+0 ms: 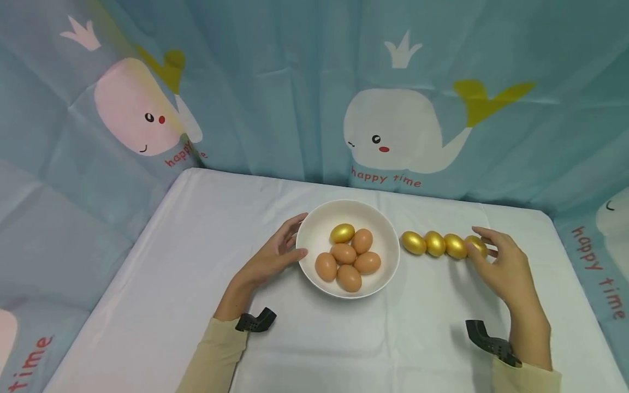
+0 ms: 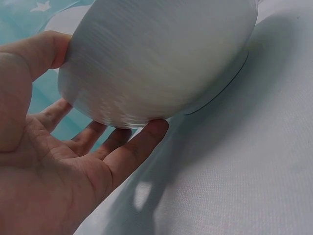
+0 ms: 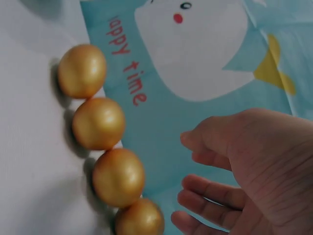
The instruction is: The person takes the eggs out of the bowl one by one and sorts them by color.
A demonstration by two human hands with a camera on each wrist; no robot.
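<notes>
Nearest of all, two beige sleeves (image 1: pixel 214 355) reach in at left and right, each wrist wearing a black mount (image 1: pixel 255 321), over a worktop (image 1: pixel 344 349) spread with white cloth (image 1: pixel 422 333). Farther in, there's the left hand (image 1: pixel 275 254), thumb and fingers gripping the left side of the white bowl (image 1: pixel 384 234)! Five brown eggs (image 1: pixel 343 253) cluster inside, and at their far edge sits one golden egg (image 1: pixel 342 233) (a lone glint in that crowd). Over to the right, look, the right hand (image 1: pixel 508 267) hangs with its thumb and fingers parted about the right end of a row of four golden eggs (image 1: pixel 435 244); the right wrist view shows a gap between fingertips and eggs. That row runs leftward, egg beside egg, to a spot just beside the bowl, all of it lying on the worktop. And at the far side, up goes the blue curtain (image 1: pixel 290 109), printed with whales (image 1: pixel 393 128), white crowns (image 1: pixel 403 53) and red "happy time" lettering (image 1: pixel 385 178).
</notes>
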